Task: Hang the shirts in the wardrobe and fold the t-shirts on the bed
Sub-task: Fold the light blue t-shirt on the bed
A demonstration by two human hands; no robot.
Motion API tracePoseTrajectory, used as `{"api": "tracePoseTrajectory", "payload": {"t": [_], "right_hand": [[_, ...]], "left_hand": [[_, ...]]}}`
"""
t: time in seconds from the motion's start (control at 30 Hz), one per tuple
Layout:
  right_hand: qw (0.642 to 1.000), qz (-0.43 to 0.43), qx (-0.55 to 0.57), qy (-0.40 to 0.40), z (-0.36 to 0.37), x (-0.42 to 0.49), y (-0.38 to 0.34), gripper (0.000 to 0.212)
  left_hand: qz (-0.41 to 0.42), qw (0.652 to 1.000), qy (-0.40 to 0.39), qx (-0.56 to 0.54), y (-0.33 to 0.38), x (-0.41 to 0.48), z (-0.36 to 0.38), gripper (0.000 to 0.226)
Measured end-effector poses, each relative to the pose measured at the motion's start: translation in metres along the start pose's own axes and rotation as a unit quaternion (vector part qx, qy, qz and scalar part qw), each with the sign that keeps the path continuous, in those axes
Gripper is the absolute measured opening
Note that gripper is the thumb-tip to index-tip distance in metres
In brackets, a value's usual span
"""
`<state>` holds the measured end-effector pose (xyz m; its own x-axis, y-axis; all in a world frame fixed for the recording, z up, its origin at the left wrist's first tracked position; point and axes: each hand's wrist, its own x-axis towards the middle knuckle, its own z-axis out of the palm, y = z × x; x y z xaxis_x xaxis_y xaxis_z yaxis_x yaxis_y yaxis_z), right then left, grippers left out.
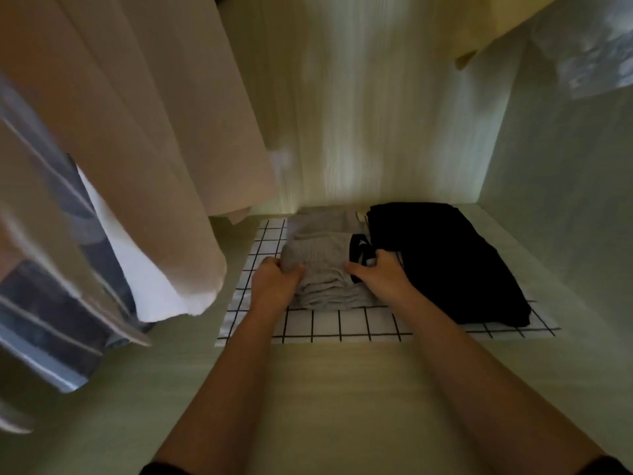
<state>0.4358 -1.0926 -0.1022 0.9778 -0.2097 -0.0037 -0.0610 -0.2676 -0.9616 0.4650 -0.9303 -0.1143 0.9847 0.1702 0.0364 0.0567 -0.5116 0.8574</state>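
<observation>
While left hand (274, 284) and right hand (382, 274) grip a folded grey t-shirt (322, 262), shirts (144, 138) hang left of the fingers (270, 264); task seems nearly done.

A home wardrobe: hanging shirts (164, 138) above folded clothes (445, 255).

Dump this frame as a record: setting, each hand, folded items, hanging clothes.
setting: wardrobe shelf with a checked cloth on it
left hand: grips the left side of the grey folded garment
right hand: grips its right side
grey folded garment: lies on the checked cloth
black folded garment: on the cloth, right of the grey one
hanging at left: beige shirt, white shirt, blue striped shirt
</observation>
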Motion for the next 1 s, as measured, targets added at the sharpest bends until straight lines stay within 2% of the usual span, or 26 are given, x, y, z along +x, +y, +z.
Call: {"api": "tracePoseTrajectory", "payload": {"t": [0.1,0.13,0.23,0.43,0.67,0.73,0.83,0.93,1.0], "right_hand": [[0.999,0.003,-0.018,0.033,0.004,0.009,0.015,0.017],[0.999,0.001,-0.014,0.041,0.005,0.010,0.019,0.014],[0.999,-0.010,0.000,0.041,0.002,0.011,0.027,0.019],[0.996,-0.049,-0.065,0.025,-0.001,0.010,0.030,0.018],[0.991,-0.066,-0.101,0.060,0.000,0.005,0.030,0.038],[0.977,-0.098,-0.155,0.107,-0.001,0.002,0.028,0.039],[0.939,-0.188,-0.239,0.160,0.005,-0.002,0.021,0.027],[0.895,-0.267,-0.332,0.134,0.025,0.001,0.009,0.023],[0.871,-0.285,-0.393,0.072,0.040,0.007,-0.001,0.027]], "left_hand": [[0.015,0.999,0.009,0.035,-0.006,-0.005,0.005,0.039],[0.022,0.999,0.006,0.041,-0.008,-0.006,0.006,0.043],[0.038,0.999,-0.014,0.034,-0.012,-0.005,0.005,0.053],[0.085,0.991,-0.021,0.100,-0.018,-0.003,0.004,0.048],[0.100,0.989,0.000,0.111,-0.020,-0.006,0.007,0.038],[0.100,0.989,0.000,0.105,-0.020,-0.005,0.006,0.037],[0.106,0.988,0.005,0.111,-0.019,-0.005,0.007,0.038],[0.118,0.985,0.000,0.128,-0.019,-0.005,0.009,0.040],[0.117,0.984,-0.008,0.132,-0.019,-0.004,0.009,0.041]]}}
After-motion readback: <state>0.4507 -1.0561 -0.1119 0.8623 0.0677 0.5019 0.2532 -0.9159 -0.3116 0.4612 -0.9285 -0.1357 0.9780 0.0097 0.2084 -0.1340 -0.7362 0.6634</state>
